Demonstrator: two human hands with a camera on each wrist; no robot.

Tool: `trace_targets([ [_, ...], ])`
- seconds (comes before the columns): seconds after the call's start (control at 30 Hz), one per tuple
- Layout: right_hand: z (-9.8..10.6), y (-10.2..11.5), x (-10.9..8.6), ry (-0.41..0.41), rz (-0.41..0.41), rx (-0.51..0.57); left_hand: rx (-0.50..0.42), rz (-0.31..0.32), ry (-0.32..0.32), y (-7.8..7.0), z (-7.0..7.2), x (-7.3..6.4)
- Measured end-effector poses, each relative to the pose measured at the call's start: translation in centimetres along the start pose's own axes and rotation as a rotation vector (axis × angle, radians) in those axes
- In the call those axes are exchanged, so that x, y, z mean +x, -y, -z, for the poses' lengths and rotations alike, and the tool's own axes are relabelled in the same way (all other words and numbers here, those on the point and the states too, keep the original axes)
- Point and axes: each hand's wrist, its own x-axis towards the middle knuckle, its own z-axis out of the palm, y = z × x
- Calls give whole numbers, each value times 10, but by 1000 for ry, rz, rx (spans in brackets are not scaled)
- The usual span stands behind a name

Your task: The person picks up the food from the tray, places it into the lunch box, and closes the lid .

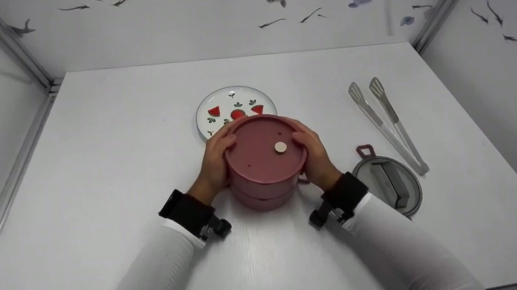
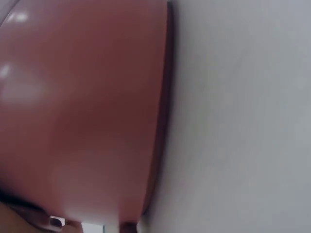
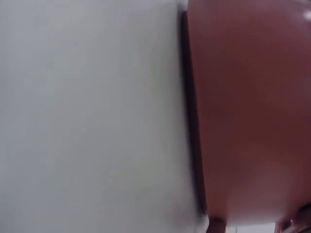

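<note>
A dusty-red round pot [image 1: 263,149] with a flat top surface is in the middle of the head view. On that top is a small pale disc [image 1: 280,147]. My left hand [image 1: 214,164] grips the pot's left side and my right hand [image 1: 317,156] grips its right side, both thumbs at the upper rim. A short red handle shows by the right palm. In the left wrist view the smooth pot wall [image 2: 82,107] fills the left half; in the right wrist view the wall [image 3: 252,111] fills the right. Most fingers are hidden behind the pot.
Behind the pot lies a white plate [image 1: 222,99] with a fruit pattern, partly covered. At right is a round, grey, see-through lid [image 1: 381,186] with a red loop, partly behind the right forearm. Metal tongs [image 1: 393,132] lie beyond it. Patterned walls enclose the white table [image 1: 125,151].
</note>
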Motion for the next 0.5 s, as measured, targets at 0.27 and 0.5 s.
trace_targets([
  [0.27, 34, 51, 34, -43, -215, -561, 570, 209, -3, -49, 31, 47],
  [0.5, 43, 69, 102, -3, -257, -1361, 1330, 371, -114, -78, 54, 102],
])
